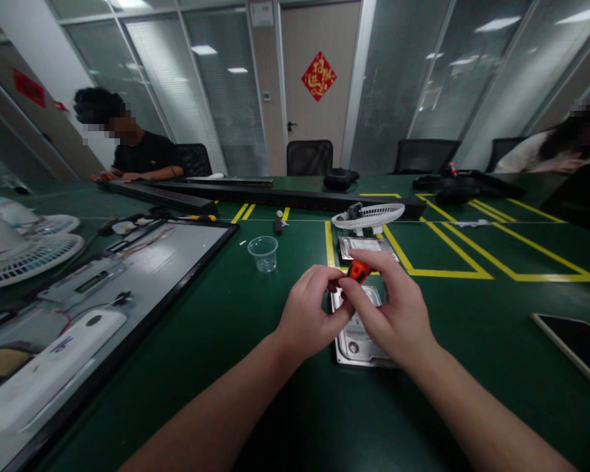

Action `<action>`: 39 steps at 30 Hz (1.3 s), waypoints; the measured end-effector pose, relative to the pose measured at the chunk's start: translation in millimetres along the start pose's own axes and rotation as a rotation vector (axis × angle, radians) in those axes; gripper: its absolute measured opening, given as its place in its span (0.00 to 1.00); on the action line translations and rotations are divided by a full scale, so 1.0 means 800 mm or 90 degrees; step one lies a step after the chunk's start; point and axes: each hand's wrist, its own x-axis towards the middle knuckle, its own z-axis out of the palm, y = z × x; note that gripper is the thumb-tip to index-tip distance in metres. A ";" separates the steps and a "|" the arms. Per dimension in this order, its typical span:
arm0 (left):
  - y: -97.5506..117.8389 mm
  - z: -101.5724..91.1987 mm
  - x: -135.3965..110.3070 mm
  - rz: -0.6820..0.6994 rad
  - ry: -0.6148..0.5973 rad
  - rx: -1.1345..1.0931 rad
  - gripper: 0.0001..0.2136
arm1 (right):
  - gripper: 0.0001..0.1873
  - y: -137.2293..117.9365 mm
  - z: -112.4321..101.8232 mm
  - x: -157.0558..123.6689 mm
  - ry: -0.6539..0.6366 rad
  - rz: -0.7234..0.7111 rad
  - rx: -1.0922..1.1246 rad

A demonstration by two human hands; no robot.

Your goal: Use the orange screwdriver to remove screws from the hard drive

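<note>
Just over a silver hard disk drive on the green table, my two hands meet. My right hand is closed round an orange and black screwdriver handle; its shaft is hidden. My left hand is closed in a pinch at the near end of the handle, and whatever its fingertips hold cannot be made out. Both hands cover part of the drive. A second hard disk drive lies right behind, partly covered by my right fingers. To the left stands a clear plastic cup.
A large flat panel with a white cover lies at left, beside white fan parts. A white fan grille and long black bars are farther back. A phone lies right. Two people sit across the table.
</note>
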 end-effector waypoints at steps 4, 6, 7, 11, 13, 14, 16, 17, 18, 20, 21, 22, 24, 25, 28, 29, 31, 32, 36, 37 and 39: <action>0.000 0.000 0.001 0.001 -0.011 -0.001 0.05 | 0.24 -0.002 -0.001 -0.002 -0.027 0.000 0.044; 0.000 0.000 0.000 -0.004 -0.015 0.002 0.05 | 0.25 -0.003 -0.001 -0.003 -0.039 -0.002 0.068; 0.000 0.000 0.000 -0.006 -0.019 0.005 0.04 | 0.26 -0.004 0.000 -0.004 -0.043 -0.002 0.073; 0.000 0.000 -0.001 -0.010 -0.010 0.010 0.06 | 0.25 -0.003 0.002 -0.003 -0.041 -0.005 0.057; -0.001 0.000 -0.001 -0.013 0.005 0.005 0.09 | 0.24 -0.002 0.002 -0.002 -0.020 -0.012 0.038; -0.001 0.000 -0.001 -0.012 0.008 0.004 0.10 | 0.23 -0.002 0.002 -0.001 -0.009 -0.014 0.029; -0.001 0.000 -0.001 -0.008 0.002 0.008 0.09 | 0.21 -0.002 0.002 0.000 0.010 -0.016 0.015; -0.001 0.000 0.000 -0.004 -0.003 0.011 0.08 | 0.20 -0.002 0.002 0.000 0.015 -0.016 0.011; -0.001 0.000 0.000 -0.001 -0.008 0.012 0.08 | 0.20 -0.002 0.002 0.000 0.016 -0.016 0.011; 0.000 0.000 0.001 0.003 -0.016 0.008 0.06 | 0.20 -0.003 0.001 0.000 0.009 -0.013 0.024; 0.000 -0.001 0.001 0.003 -0.020 0.004 0.06 | 0.20 -0.004 0.001 -0.001 0.002 -0.011 0.035; 0.000 -0.001 0.002 0.003 -0.022 0.002 0.05 | 0.21 -0.004 0.001 -0.001 -0.008 -0.009 0.048; -0.001 -0.001 0.002 0.001 -0.026 0.003 0.04 | 0.23 -0.005 0.000 -0.002 -0.024 -0.007 0.066; -0.001 -0.001 0.002 0.001 -0.027 0.006 0.04 | 0.23 -0.005 0.000 -0.002 -0.028 -0.006 0.068; -0.001 -0.001 0.001 0.007 -0.026 0.014 0.03 | 0.23 -0.005 0.000 -0.002 -0.028 -0.004 0.057; -0.001 0.000 0.001 0.008 -0.018 0.014 0.04 | 0.23 -0.005 0.001 -0.002 -0.023 -0.005 0.049; -0.001 0.000 0.000 0.001 0.006 0.013 0.07 | 0.22 -0.004 0.001 -0.001 -0.010 -0.007 0.036; 0.000 0.000 0.000 -0.004 0.018 0.011 0.09 | 0.21 -0.004 0.001 -0.001 -0.003 -0.007 0.030; 0.000 -0.001 -0.001 -0.010 0.021 0.005 0.10 | 0.19 -0.001 0.002 -0.001 0.014 -0.001 0.012; 0.000 -0.001 -0.001 -0.008 0.014 0.003 0.09 | 0.20 -0.001 0.002 -0.001 0.014 -0.002 0.012; 0.000 -0.001 0.000 -0.006 -0.001 -0.004 0.08 | 0.22 -0.002 0.002 -0.002 0.009 -0.004 0.023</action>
